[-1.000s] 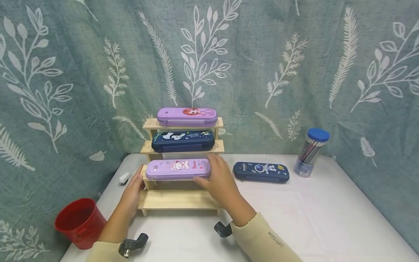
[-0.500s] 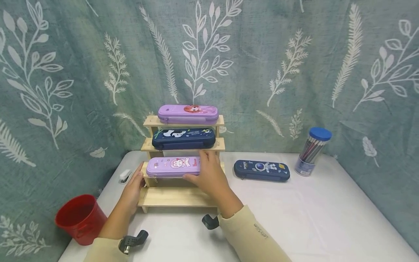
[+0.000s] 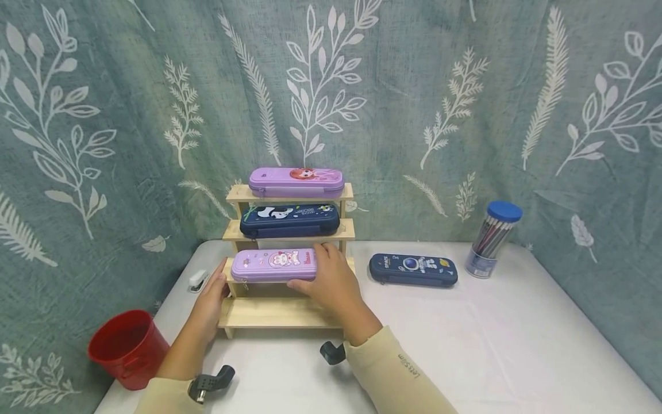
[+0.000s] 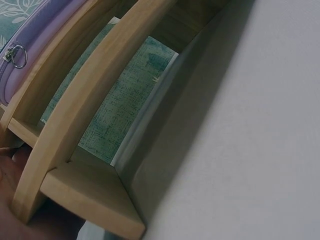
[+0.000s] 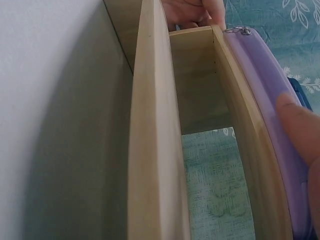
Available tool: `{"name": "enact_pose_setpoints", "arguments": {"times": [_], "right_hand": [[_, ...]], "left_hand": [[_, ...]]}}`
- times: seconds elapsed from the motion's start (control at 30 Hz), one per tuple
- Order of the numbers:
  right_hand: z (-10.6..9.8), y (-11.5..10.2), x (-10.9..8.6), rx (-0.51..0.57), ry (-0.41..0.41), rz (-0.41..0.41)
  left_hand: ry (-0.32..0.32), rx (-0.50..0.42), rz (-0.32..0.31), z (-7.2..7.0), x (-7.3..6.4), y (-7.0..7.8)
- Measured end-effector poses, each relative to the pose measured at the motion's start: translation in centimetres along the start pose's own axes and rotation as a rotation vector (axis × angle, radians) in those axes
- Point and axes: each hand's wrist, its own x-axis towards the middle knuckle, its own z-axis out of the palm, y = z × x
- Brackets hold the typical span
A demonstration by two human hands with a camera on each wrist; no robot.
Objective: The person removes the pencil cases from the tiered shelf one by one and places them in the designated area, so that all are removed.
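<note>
A light purple pencil case [image 3: 274, 265] with a cartoon print lies along the third tier down of a stepped wooden rack [image 3: 279, 312]. My right hand [image 3: 333, 282] holds its right end, the thumb at the front side and the fingers over the back, hiding that end. In the right wrist view, the thumb presses the purple case's front side. At the rack's left side, my left hand [image 3: 209, 305] grips the end of the same tier. Above sit a navy panda pencil case [image 3: 289, 221] and, on top, another purple pencil case [image 3: 296, 183] with a red-haired figure.
Right of the rack lies a navy space-print pencil case [image 3: 412, 270], with a blue-lidded tub of pencils [image 3: 488, 244] beyond it. A red bucket [image 3: 129, 351] stands at the left edge, and a small white stapler [image 3: 197, 280] lies behind my left hand. A patterned curtain [image 3: 393, 115] hangs behind.
My right hand has shifted left from the purple case's right end and now covers more of it. My left hand stays at the rack's side.
</note>
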Motion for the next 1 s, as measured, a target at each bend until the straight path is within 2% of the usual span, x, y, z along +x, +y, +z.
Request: {"name": "enact_pose_setpoints", "arguments": {"times": [0.3,0.67,1.0], "right_hand": [[-0.1,0.4,-0.1,0.009,0.010,0.008],[-0.8,1.0,-0.9,0.110,-0.011,-0.018],[-1.2,2.0,-2.0,0.211,0.022,-0.059]], "left_hand": [[-0.015,-0.028,0.012,0.1,0.1,-0.2],[0.003,-0.012,0.009,0.0,0.1,0.0],[-0.014,-0.044,0.022,-0.1,0.2,-0.1]]}}
